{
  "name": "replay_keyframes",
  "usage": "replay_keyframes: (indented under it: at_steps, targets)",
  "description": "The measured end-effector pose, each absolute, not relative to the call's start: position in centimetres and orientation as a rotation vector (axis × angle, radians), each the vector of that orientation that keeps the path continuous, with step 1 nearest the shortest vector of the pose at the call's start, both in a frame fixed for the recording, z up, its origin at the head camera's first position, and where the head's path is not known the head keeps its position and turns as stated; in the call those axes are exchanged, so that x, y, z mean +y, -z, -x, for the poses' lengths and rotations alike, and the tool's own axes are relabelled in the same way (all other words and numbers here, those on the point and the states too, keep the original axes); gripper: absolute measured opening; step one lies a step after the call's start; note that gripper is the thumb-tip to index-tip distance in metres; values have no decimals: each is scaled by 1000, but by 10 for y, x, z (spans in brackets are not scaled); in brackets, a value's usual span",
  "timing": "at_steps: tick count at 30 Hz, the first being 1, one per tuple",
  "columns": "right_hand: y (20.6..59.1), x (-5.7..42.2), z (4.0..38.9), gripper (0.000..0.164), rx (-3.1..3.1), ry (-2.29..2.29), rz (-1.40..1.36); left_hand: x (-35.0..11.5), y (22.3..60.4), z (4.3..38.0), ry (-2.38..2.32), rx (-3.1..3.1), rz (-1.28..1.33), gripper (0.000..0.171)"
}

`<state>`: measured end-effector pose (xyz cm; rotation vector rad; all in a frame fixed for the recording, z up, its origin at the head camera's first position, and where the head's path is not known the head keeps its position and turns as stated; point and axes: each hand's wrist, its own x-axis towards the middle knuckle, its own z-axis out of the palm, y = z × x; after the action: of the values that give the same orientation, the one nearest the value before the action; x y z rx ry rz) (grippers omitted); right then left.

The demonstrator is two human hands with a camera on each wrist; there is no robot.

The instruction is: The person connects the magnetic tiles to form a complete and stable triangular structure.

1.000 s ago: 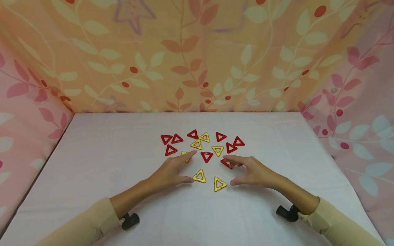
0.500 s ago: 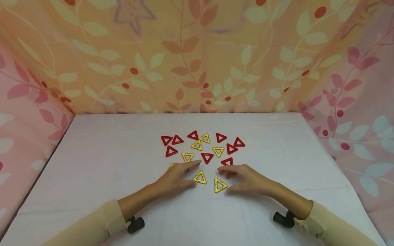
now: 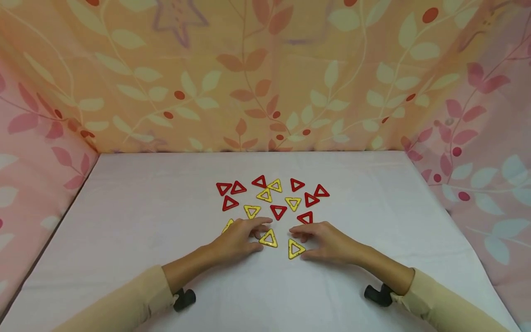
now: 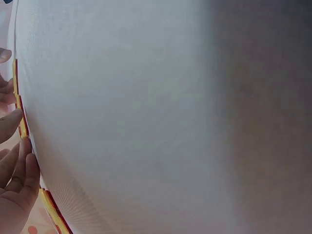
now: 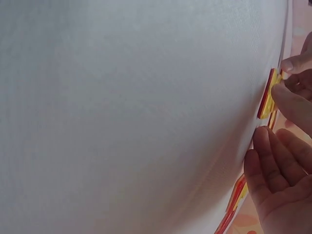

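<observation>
Flanking the farther yellow triangle and the nearer yellow triangle on the white-covered bench, the left hand and the right hand stand apart and face each other. On both, the thumb is parted from the loosely bent fingers, and neither appears clamped on anything.

The relation that seems to matter most is how each triangle is turned toward the thumb beside it. The farther yellow triangle lies just right of the left hand, in the mouth between its thumb and forefinger, with one corner aimed away from the person and another toward the left thumb. The nearer yellow triangle lies just left of the right thumb, one corner pointing straight at it and a flat side turned toward its neighbour, with bare cloth between the two. Being about even-sided, neither has a real long axis, so corners and flat sides give the direction. Each hand is nearer to the triangle on its own side.

The wrist views catch the triangles almost edge-on with the thumbs overlapping them, so I cannot tell whether the thumbs touch. Just beyond the right forefinger lies a red triangle, partly covered; the left hand partly hides another yellow triangle.
</observation>
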<state>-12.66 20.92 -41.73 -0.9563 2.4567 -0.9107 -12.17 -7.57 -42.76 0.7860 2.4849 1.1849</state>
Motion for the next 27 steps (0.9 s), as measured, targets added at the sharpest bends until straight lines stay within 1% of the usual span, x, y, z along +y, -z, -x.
replay_keyframes:
  at_steps: [11,21,27]
  targets:
    - [423,203,128,45,2494,896,1049,-71,427,123,-1129,2528,-844,59]
    - [422,199,129,37,2523,838,1046,-67,424,122,-1090,2555,-830,58]
    - [421,197,130,35,2529,831,1043,-65,422,120,-1076,2569,-808,58]
